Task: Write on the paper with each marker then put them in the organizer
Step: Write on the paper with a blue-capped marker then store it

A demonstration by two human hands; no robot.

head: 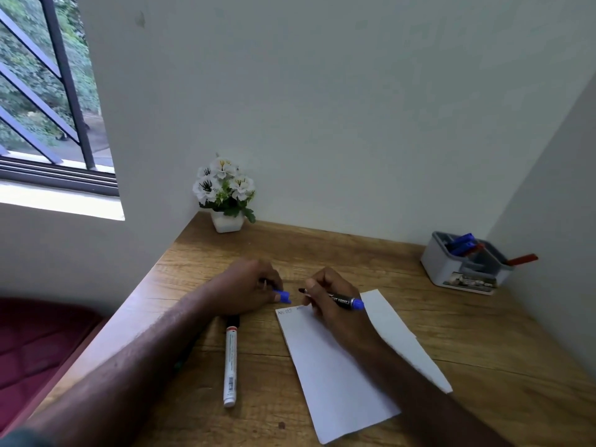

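Paper [335, 375]: I am seeing it lying flat on the tabletop [483, 366] nearest the camera, its right edge curling up; faint writing is showing at its far left corner.
White marker [231, 362]: lying capped on the tabletop just left of the paper, black cap end pointing away from me, partly under the left hand.
Right hand [329, 301]: its grip is curling round a dark marker [338, 299] with a blue end, tip pointing left over the paper's far edge; I cannot tell whether the tip is touching the sheet.
Left hand [248, 288]: resting on the tabletop, its grip pinching a blue cap [283, 295], just apart from the marker tip.
Organizer [464, 264]: grey, sitting at the far right by the wall, holding blue and red markers [464, 245].
Flower pot [225, 195]: standing in the far corner.
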